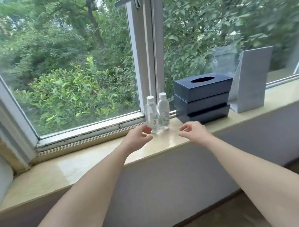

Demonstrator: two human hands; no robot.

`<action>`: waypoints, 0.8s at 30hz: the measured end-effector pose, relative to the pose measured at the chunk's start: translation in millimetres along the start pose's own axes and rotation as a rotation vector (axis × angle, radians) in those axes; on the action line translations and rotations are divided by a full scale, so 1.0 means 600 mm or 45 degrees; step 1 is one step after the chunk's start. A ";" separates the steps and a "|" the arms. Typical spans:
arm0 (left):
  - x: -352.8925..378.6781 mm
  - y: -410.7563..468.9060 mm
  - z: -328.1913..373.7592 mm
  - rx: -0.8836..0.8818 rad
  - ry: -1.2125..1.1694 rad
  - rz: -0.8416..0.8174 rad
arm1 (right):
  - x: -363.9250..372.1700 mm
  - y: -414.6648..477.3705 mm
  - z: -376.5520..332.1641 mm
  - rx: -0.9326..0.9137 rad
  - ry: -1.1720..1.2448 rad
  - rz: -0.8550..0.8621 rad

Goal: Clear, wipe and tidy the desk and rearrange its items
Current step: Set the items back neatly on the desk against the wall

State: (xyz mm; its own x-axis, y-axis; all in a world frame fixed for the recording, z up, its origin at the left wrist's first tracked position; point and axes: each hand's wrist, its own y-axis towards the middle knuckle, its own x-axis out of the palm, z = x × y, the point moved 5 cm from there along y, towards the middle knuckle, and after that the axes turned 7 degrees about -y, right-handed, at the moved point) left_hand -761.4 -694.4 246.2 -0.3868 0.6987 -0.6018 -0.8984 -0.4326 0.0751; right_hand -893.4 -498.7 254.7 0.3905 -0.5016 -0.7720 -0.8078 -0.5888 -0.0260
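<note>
Two water bottles (151, 116) stand side by side on the windowsill (95, 159), just beside the stacked tissue boxes (203, 97). Your left hand (138, 138) and right hand (193, 133) hover in front of them, fingers loosely curled, apart, holding nothing. You seem to be arranging items; next, probably close your left hand round the nearer bottle.

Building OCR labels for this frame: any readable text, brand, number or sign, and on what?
Left water bottle: the label carries dark marks, too blurred to read.
Right water bottle: pale printed label, too blurred to read.
Dark blue tissue box, stacked boxes under it, grey paper bag: no text visible.
Nothing in the frame can be quoted.
</note>
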 end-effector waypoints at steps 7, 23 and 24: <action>0.050 0.091 -0.009 -0.015 0.082 -0.088 | -0.002 0.038 0.051 0.121 -0.013 0.017; 0.014 0.239 -0.077 -0.310 0.254 -0.020 | 0.047 0.316 0.013 -0.147 -0.059 -0.316; 0.016 0.243 -0.078 -0.317 0.229 -0.035 | 0.050 0.328 0.015 -0.155 -0.053 -0.345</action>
State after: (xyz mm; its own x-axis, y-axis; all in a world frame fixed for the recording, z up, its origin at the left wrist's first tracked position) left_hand -886.1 -777.5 213.9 -0.3001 0.6093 -0.7340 -0.8209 -0.5569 -0.1266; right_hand -1044.6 -624.0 220.8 0.5640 -0.2910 -0.7728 -0.6168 -0.7706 -0.1600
